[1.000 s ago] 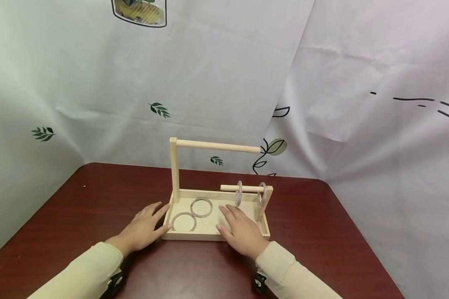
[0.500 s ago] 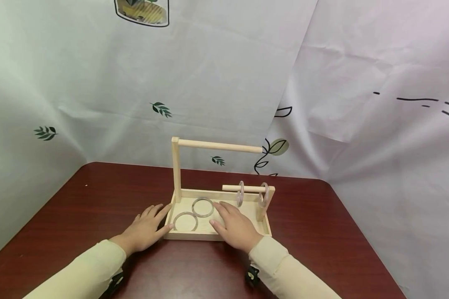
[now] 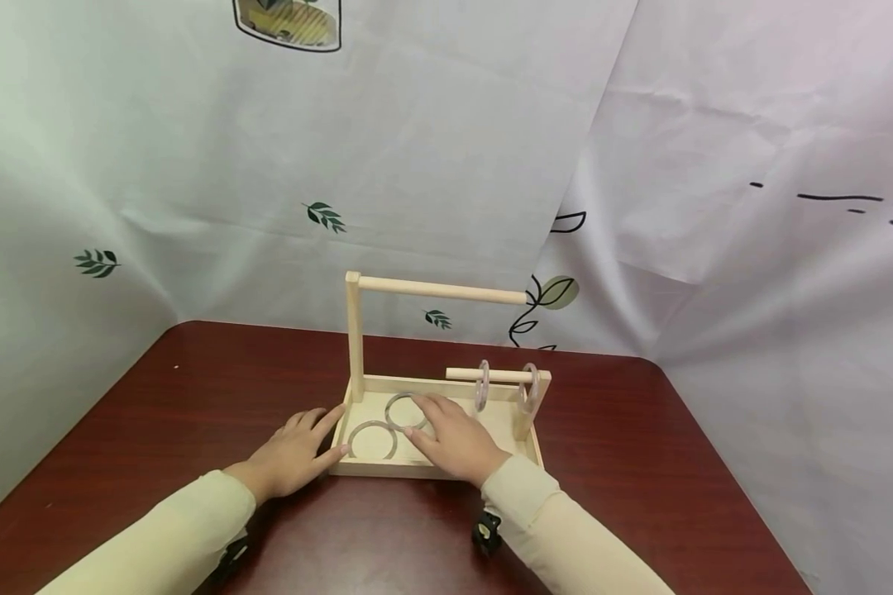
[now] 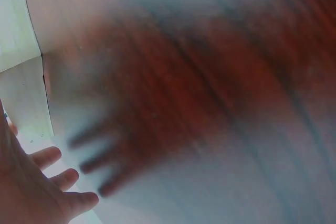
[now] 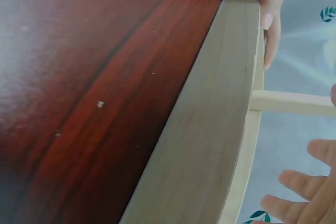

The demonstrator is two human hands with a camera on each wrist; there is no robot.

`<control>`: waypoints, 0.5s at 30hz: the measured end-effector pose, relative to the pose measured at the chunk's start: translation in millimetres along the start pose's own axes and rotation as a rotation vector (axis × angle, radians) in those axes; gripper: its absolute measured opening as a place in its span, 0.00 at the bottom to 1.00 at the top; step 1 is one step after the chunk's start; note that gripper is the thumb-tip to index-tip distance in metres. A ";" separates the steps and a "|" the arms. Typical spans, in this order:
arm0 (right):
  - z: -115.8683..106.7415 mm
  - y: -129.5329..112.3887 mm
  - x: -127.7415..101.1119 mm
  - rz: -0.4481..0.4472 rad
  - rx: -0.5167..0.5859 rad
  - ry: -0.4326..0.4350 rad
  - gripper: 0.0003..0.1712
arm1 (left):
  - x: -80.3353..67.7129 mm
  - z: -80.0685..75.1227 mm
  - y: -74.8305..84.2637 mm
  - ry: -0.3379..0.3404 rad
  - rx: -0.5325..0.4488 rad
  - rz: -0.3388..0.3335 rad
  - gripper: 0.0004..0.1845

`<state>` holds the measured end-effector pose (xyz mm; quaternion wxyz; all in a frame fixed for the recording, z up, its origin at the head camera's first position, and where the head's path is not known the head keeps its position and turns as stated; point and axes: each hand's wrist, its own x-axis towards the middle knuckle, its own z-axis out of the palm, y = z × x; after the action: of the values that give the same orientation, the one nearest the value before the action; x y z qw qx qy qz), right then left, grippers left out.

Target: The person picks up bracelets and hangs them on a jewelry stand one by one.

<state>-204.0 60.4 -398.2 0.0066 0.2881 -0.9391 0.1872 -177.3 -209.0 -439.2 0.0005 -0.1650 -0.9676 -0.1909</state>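
Observation:
A pale wooden tray stand (image 3: 387,469) sits on the table. Two translucent, greyish bangles lie on its floor: a nearer-left bangle (image 3: 395,446) and a farther bangle (image 3: 387,407), touching or almost touching. My right hand (image 3: 457,440) is over the tray, its fingertips at the farther bangle's right side and covering part of it; in the right wrist view its fingers (image 5: 302,184) are spread. My left hand (image 3: 288,456) rests against the tray's left end, fingers extended and thumb at the front corner. Two more bangles, an inner bangle (image 3: 481,388) and an outer bangle (image 3: 532,388), hang on the lower bar.
A tall post (image 3: 354,339) at the tray's left carries a long upper bar (image 3: 446,289). The short lower bar (image 3: 502,376) points left from a right post (image 3: 527,417). The dark red table (image 3: 625,479) meets a white printed curtain (image 3: 432,149) behind.
My right hand has moved left across the tray, from near the hanging bangles to the farther lying bangle. My left hand stays at the tray's left end. The view has shifted slightly.

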 end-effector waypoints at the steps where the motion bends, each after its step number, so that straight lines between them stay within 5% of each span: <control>1: -0.3 -0.5 1.6 -0.002 0.002 -0.002 0.33 | -0.1 -0.1 0.1 -0.007 -0.002 -0.003 0.37; 15: 3.2 -2.9 19.6 -0.035 -0.192 0.011 0.33 | 1.0 -1.7 -0.6 -0.014 0.017 -0.004 0.38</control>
<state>-218.5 46.5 -397.8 0.0425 0.3015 -0.9475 0.0976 -178.5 -209.8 -437.8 -0.0054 -0.1646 -0.9695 -0.1814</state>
